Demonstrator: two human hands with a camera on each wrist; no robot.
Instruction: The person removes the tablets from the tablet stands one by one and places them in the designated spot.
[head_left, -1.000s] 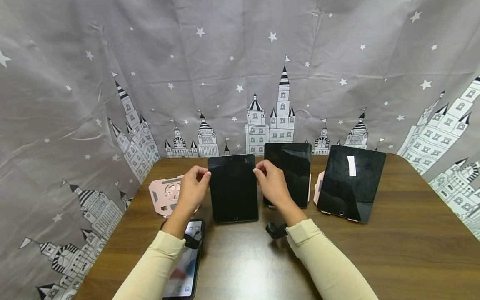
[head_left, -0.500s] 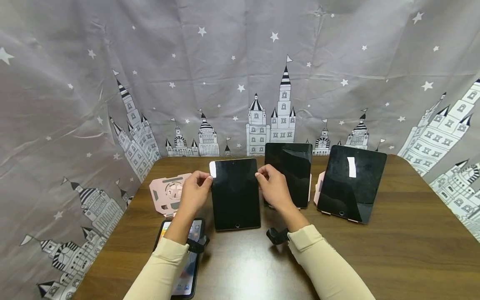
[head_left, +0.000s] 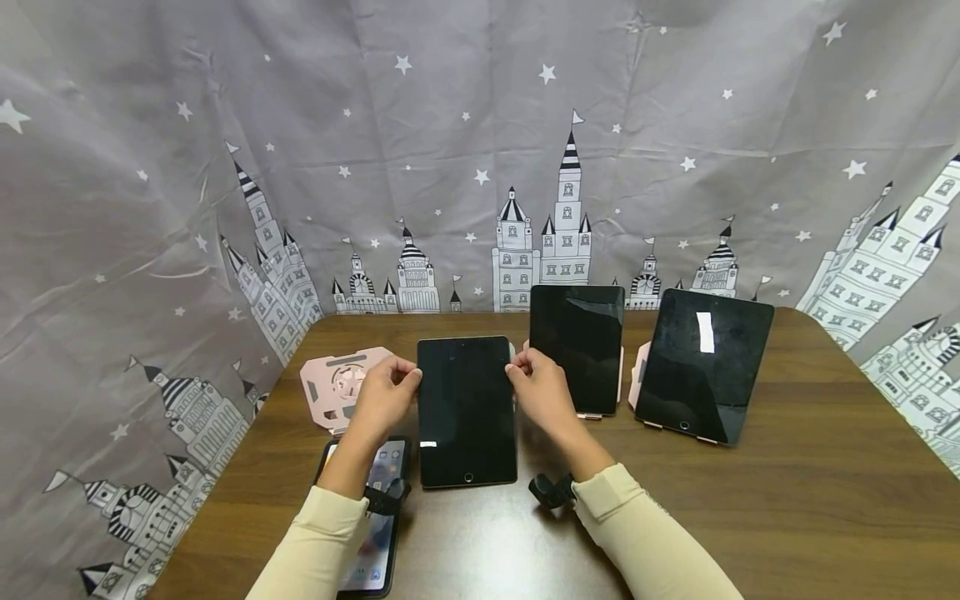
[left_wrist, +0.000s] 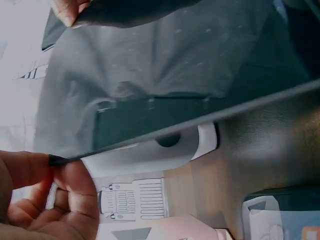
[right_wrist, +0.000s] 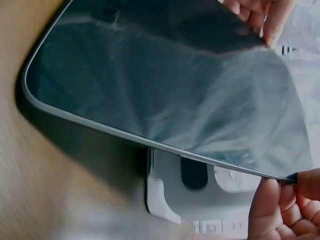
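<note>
Both hands are on one dark tablet [head_left: 467,417], held upright in portrait at tbl ctr, screen side toward the person & home button at the btm. The left hand [head_left: 384,396] pinches its left edge toward the top btwn thumb & curled fingers; the right hand [head_left: 542,387] does the same on the opp. edge, so both are closed to a narrow pinch w/ the tablet as their only load. The screen is black w/ a small bright reflection near the lower left, & both wrist views show blurry reflections across it.

Just behind the tablet, the right wrist view shows a pale grey stand [right_wrist: 220,200] w/ a dark oval opening; can't tell if the two touch.

Nearest the left hand, partly hidden by it, is a pink stand [head_left: 341,383] w/ cutouts. Under the left forearm lies a lit tablet [head_left: 386,533], app icons showing, in a dark case. Each wrist has a black strap-on camera [head_left: 551,492], & pale yellow sleeves [head_left: 645,542] cover the forearms.

To the right, a second dark tablet [head_left: 577,350] & a third dark tablet [head_left: 701,367] lean on pink supports [head_left: 635,379], the latter w/ a bright white reflection. All this is on a brown wood-grain table [head_left: 825,467], w/ a grey castle-&-star curtain [head_left: 450,125] in the bkgd.
</note>
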